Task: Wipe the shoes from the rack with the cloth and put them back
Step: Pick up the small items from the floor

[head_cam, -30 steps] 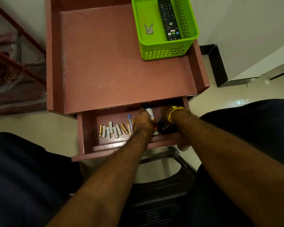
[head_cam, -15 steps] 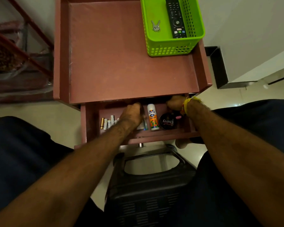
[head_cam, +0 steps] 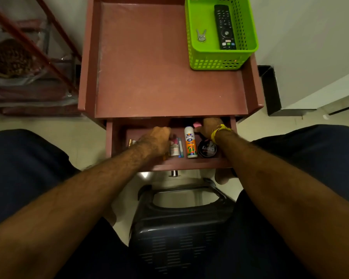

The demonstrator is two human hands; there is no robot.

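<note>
Both hands inside open drawer [head_cam: 170,165] of reddish table. Left hand [head_cam: 156,140] knuckles-up over small items, fingers curled, hold unclear. Right hand [head_cam: 210,127], yellow thread at wrist, deep at back beside something pink [head_cam: 196,124]; grip unclear. Glue bottle [head_cam: 189,144] and polish tin [head_cam: 207,150] between. Green basket [head_cam: 220,59] with remote [head_cam: 224,27] on tabletop [head_cam: 149,67]. Cloth, shoes not identifiable.

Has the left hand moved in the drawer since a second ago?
Yes. The left hand has shifted left, away from the glue bottle, and now covers most of the batteries.
</note>
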